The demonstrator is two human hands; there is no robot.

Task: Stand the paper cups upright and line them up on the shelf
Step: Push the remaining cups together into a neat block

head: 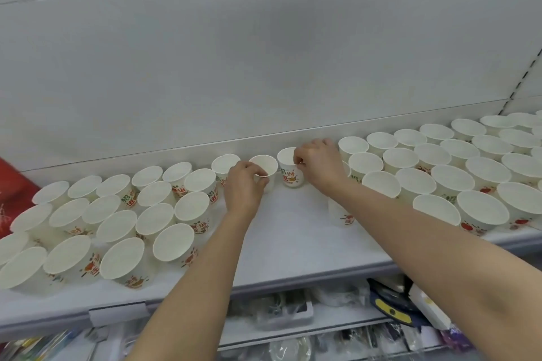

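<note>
From the head view we look down at a long white shelf (293, 240) with a white wall behind it. Lots of paper cups stand on it with their open tops up. One big bunch of cups (117, 220) fills the left side. Another big bunch of cups (457, 176) fills the right side, in neat rows that run far back. The middle of the shelf between the two bunches is bare.

At the back of that bare part we see both of our hands. Our left hand (245, 184) has a narrow grip: its fingers and thumb pinch the near rim of the left cup (268, 164). This cup stands upright, just beside the last cup of the left bunch.

Our right hand (318, 164) also has a narrow grip. It pinches the rim of the right cup (289, 168), which stands upright too, with red and green print on its side. The two cups we hold stand near each other but do not touch.

A red thing (14, 184) sits at the far left edge. Below the shelf we see packed goods (293, 316), too blurry to name.
</note>
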